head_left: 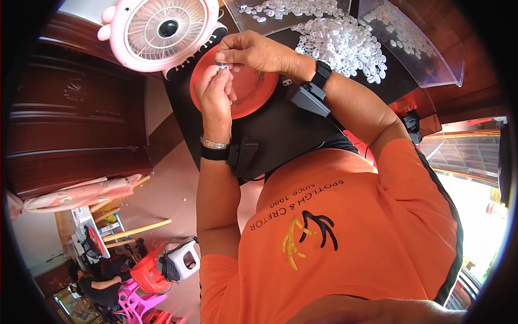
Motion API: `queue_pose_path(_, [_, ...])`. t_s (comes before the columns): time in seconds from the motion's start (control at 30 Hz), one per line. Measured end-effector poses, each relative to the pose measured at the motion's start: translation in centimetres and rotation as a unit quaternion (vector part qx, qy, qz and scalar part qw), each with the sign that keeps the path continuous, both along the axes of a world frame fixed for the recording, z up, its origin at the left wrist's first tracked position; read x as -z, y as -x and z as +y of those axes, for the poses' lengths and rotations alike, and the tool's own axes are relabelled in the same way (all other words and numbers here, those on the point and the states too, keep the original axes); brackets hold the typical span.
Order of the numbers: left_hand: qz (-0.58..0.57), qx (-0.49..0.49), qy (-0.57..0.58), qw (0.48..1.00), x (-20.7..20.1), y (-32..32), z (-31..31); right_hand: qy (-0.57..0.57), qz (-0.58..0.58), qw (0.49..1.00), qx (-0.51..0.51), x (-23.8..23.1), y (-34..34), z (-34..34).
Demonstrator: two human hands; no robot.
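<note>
Over a round red-orange plate [237, 112], my two hands meet with fingertips almost touching. A small white plastic piece [223, 67] is pinched between the thumb and fingers of my left hand [216, 97]. Right above it, my right hand [252, 51] is closed in a pinch; what sits between its fingertips is too small to make out. Thin metal wire-like pieces [253, 89] lie in the plate, partly behind my hands. One loose white piece [287, 82] rests on the dark table beside the plate.
A large heap of small white plastic pieces [345, 48] covers the table's far right, near clear plastic bins [437, 62] holding more. A pink fan [121, 40] stands at the far left. Lower left, a person [102, 289] sits near a red stool [148, 272] and a pink stool [135, 302].
</note>
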State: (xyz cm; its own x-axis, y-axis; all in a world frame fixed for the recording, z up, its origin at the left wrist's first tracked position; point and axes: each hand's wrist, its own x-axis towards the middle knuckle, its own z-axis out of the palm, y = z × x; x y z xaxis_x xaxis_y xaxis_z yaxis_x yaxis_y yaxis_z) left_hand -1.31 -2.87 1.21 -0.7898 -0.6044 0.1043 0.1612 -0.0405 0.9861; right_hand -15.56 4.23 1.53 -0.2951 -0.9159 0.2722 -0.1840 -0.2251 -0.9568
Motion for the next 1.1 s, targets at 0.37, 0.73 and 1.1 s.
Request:
queue_pose_path(0.37, [-0.014,0.000,0.001,1.000,-0.1,-0.2,0.1,-0.015,0.016,1.000,-0.022,-0.1,0.0,0.2])
queue_pose_path(0.73, [0.002,-0.040,0.015,0.999,0.1,0.3,0.6,-0.012,0.089,0.996,0.016,-0.6,-0.5,0.5])
queue_pose_path(1.1, [0.037,-0.038,-0.002,0.999,0.6,0.1,-0.5,-0.021,0.243,0.939,0.243,-6.2,5.1,3.9])
